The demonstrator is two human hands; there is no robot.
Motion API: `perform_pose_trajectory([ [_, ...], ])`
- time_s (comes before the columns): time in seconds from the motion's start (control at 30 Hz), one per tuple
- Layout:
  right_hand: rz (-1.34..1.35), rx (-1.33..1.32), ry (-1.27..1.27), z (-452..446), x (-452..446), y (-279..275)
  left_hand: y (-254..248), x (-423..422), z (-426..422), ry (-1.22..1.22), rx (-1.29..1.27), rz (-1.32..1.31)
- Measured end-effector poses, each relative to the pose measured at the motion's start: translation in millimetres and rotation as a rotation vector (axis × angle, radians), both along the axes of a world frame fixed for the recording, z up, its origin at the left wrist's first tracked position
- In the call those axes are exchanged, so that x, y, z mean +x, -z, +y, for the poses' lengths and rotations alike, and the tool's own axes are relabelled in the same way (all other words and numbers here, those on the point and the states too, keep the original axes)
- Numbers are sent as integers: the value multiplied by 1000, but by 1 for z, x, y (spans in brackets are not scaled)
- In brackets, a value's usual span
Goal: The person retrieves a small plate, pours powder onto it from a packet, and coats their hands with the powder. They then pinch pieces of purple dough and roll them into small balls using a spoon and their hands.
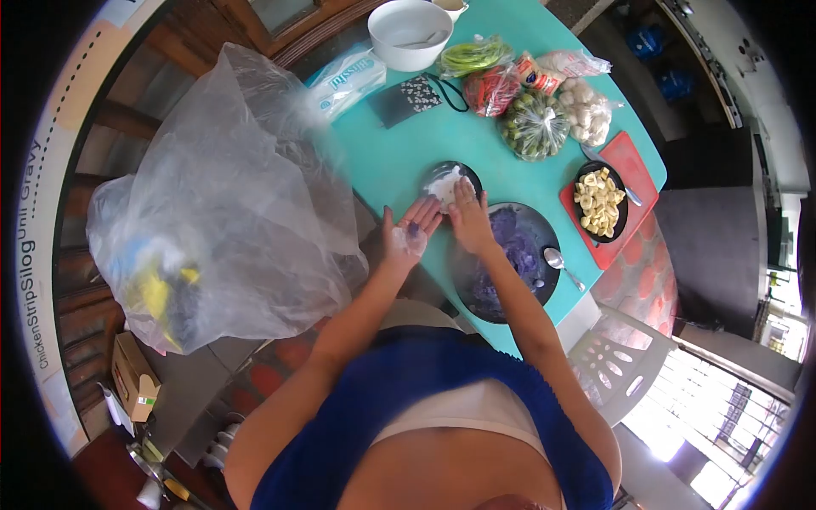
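My left hand [411, 234] is palm up with its fingers spread, and a small whitish and purple bit [415, 239] lies on the palm. Beside it, my right hand [467, 217] is stretched out flat, its fingertips over a small dark plate of white powder [444, 184]. Under my right forearm sits a large dark plate [546, 228] with purple mash [512, 241] on it. A metal spoon [558, 262] rests on that plate's right rim.
The turquoise table [374, 161] carries a white bowl [410, 34], bagged vegetables [534, 125], a tissue pack [347, 82] and a red board [650, 187] with a black bowl of yellow pieces [599, 202]. A big plastic bag [229, 212] stands left; a white chair [620, 361] is lower right.
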State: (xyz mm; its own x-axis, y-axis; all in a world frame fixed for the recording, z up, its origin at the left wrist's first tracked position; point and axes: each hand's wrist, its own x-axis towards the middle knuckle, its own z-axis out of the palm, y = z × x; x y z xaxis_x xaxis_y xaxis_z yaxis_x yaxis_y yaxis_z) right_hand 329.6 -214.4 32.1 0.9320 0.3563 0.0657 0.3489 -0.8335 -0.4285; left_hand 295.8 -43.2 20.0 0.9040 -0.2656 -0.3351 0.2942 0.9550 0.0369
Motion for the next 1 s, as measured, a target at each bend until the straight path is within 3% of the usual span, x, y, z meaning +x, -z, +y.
perform_pose_trajectory([
  [0.03, 72, 229, 62, 0, -1, -11, 0, 3, -2, -4, 21, -37],
  [0.07, 75, 230, 61, 0, -5, -30, 0, 7, -6, -5, 21, -35],
  [0.13, 130, 523, -18, -3, -18, -73, -8, 17, -21, 48, -49, -130],
  [0.2, 52, 436, -101, -4, -43, -88, -28, 23, -43, 95, 15, -110],
  [0.27, -43, 217, -162, -6, -62, -106, -41, 27, -63, 199, -169, -389],
  [0.37, -75, 98, -112, -15, -89, -128, -58, 22, -85, 298, -107, -399],
  [0.5, 13, 188, -129, -61, -109, -111, -74, 12, -111, 376, -240, -367],
  [0.6, -178, 178, 32, -82, -108, -110, -97, -2, -128, 459, -210, -411],
  [0.67, -302, 175, 150, -73, -109, -134, -107, -13, -139, 558, -352, -269],
  [0.73, -314, 175, 126, -67, -124, -129, -105, -16, -153, 579, -274, -322],
  [0.8, -256, 280, 110, -56, -146, -132, -98, -22, -168, 548, -28, -356],
  [0.87, -226, 246, 109, -63, -145, -141, -96, -32, -180, 572, -27, -349],
  [0.93, -137, 307, 359, -81, -136, -143, -94, -43, -187, 682, -68, -329],
  [1.0, -145, 282, 289, -82, -154, -145, -94, -38, -188, 684, -155, -374],
])
